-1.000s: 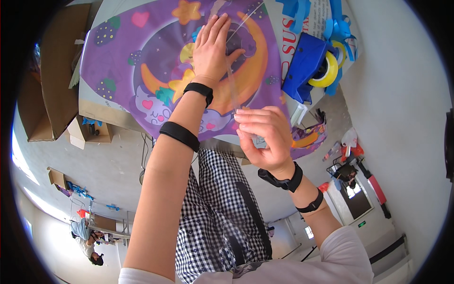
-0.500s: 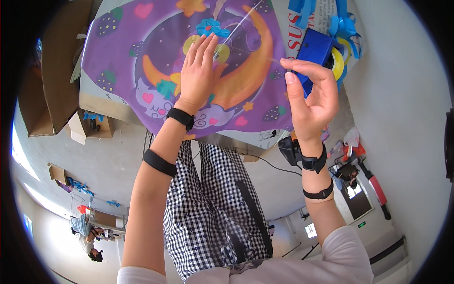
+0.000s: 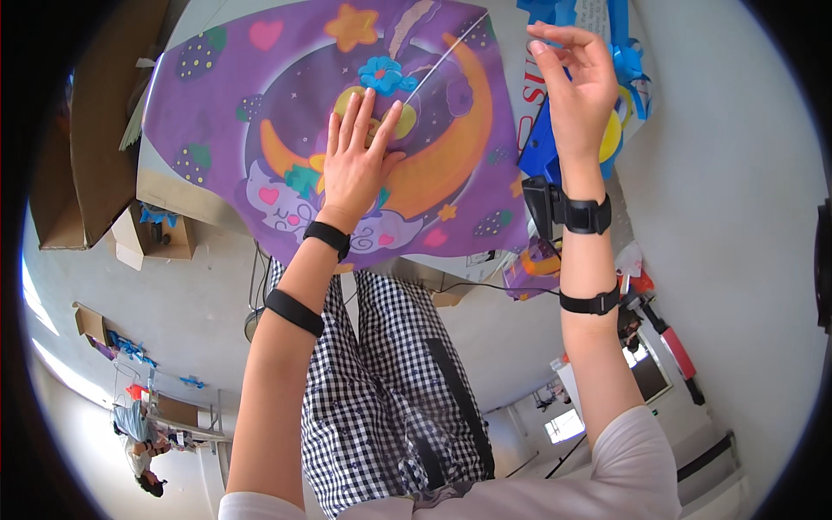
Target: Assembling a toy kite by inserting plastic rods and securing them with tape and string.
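A purple printed sheet is spread over the tabletop, its moon-and-stars picture turned upward and its lower edge hung slightly past the front. It is pressed near the middle by the left hand, laid palm down with fingers stretched and a little parted, apparently so that the loose material is held flat and unshifted. Part of the picture is hidden by that hand. A thin pale line is seen slanting toward the upper right corner; whether it is a thread, a strip or a crease cannot be told.

The right hand is raised beyond the sheet's right edge, thumb and forefinger brought close together and the others loosely bent; whether anything is pinched cannot be told. A blue tape dispenser with a yellow roll is partly covered by this hand and wrist, and seems to be placed there for easy reach. That corner is crowded by blue ribbons. The left side is bounded by a large cardboard box, and a smaller open box is seen lower down.
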Demonstrator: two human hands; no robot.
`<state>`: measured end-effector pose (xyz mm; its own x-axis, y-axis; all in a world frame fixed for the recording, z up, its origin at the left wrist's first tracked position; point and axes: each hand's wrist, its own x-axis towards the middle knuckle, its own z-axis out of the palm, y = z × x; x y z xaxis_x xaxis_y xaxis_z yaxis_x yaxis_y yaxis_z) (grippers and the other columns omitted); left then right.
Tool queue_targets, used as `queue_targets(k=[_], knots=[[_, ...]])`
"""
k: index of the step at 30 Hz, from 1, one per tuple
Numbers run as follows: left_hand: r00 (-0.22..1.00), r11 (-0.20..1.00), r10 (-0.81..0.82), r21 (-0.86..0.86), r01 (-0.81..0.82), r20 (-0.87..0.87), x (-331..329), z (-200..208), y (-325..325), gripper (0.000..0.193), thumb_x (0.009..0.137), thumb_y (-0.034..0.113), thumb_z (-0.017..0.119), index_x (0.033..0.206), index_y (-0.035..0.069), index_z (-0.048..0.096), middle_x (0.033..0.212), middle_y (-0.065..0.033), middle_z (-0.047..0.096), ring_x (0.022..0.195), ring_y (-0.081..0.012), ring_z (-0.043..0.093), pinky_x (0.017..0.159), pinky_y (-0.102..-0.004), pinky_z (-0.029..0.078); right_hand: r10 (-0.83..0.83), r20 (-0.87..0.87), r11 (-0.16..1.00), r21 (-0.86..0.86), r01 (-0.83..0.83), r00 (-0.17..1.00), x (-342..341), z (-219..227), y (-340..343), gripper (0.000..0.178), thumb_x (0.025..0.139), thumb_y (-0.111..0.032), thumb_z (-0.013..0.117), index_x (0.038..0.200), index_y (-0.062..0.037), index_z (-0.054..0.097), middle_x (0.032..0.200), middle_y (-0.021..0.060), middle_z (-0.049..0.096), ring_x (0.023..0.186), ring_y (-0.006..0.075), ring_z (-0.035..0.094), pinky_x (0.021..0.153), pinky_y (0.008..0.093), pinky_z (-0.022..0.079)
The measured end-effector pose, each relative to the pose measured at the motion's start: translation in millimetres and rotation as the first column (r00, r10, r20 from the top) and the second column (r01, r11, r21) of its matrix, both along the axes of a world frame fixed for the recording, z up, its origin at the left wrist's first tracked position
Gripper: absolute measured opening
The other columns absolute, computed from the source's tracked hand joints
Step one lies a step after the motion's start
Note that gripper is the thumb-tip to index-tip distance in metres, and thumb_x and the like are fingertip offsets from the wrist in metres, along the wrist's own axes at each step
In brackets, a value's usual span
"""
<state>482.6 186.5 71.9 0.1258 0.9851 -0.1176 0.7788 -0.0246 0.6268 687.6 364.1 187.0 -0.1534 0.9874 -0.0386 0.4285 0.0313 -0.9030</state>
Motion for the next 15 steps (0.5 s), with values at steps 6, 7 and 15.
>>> queue_targets(k=[6, 7, 15], knots=[[0.997, 0.998, -0.065, 0.004, 0.065, 0.034, 4.5, 7.8, 3.9, 0.076, 0.087, 0.033, 0.072, 0.154, 0.02, 0.039, 0.163, -0.0093, 0.031, 0.152, -0.0278, 0.027, 0.122, -0.0509, 0.027, 0.068, -0.021, 0.996, -0.049, -0.069, 0.997, 7.4, -29.5, 17.1, 0.016, 0.092, 0.0, 0.07, 0.105, -0.0042, 0.061, 0.11, 0.0103, 0.072, 0.098, 0.0128, 0.067, 0.085, 0.0246, 0.053], [0.993, 0.994, -0.108, 0.008, 0.108, 0.041, 5.0, 7.5, 5.1, 0.075, 0.088, 0.032, 0.071, 0.154, 0.018, 0.039, 0.163, -0.0093, 0.031, 0.152, -0.0279, 0.027, 0.122, -0.0503, 0.028, 0.069, -0.012, 0.996, -0.05, -0.069, 0.998, 6.9, -31.5, 16.6, 0.016, 0.092, 0.0, 0.07, 0.105, -0.0042, 0.061, 0.11, 0.01, 0.073, 0.098, 0.0127, 0.067, 0.085, 0.0245, 0.052], [0.965, 0.965, -0.261, 0.003, 0.261, 0.01, 8.1, -0.7, 15.7, 0.07, 0.094, 0.037, 0.063, 0.155, 0.018, 0.037, 0.163, -0.0093, 0.032, 0.152, -0.0283, 0.027, 0.123, -0.0459, 0.026, 0.038, 0.004, 0.999, 0.035, -0.038, 0.999, -5.5, -39.3, 22.9, 0.019, 0.091, 0.003, 0.068, 0.106, -0.0031, 0.057, 0.107, 0.0111, 0.072, 0.099, 0.0147, 0.068, 0.086, 0.0259, 0.053]])
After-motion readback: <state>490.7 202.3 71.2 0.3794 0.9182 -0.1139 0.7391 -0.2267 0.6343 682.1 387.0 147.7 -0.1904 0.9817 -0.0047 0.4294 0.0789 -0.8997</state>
